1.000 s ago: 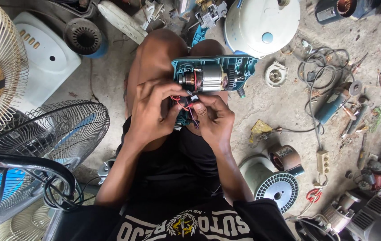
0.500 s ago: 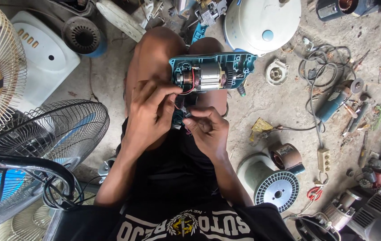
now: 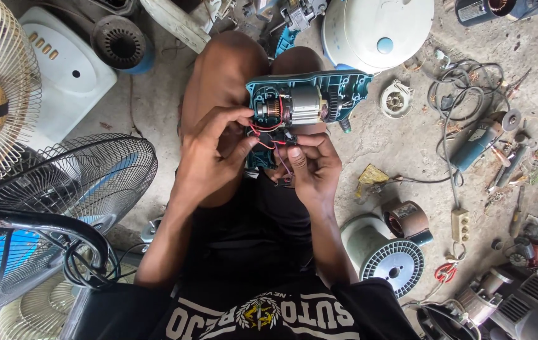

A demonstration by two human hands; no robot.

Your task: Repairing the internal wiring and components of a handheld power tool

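Concrete floor (image 3: 395, 141), gritty and crowded with repair junk, person seated on it. I see the teal power-tool housing (image 3: 344, 85) lying open on the knees, motor armature (image 3: 303, 104) seated inside, second shell half off. Left hand (image 3: 215, 154) fingers pinch the red wires (image 3: 268, 129) at the commutator end; right hand (image 3: 313, 167) fingers clench a small black switch part (image 3: 285, 179) just below the housing. My read: motor is in, wiring not yet tucked, closing up left. Around: wire spool (image 3: 392, 264), fan grilles (image 3: 74, 182), white fan base (image 3: 67, 69), white round cover (image 3: 376, 28), loose cables (image 3: 464, 82).
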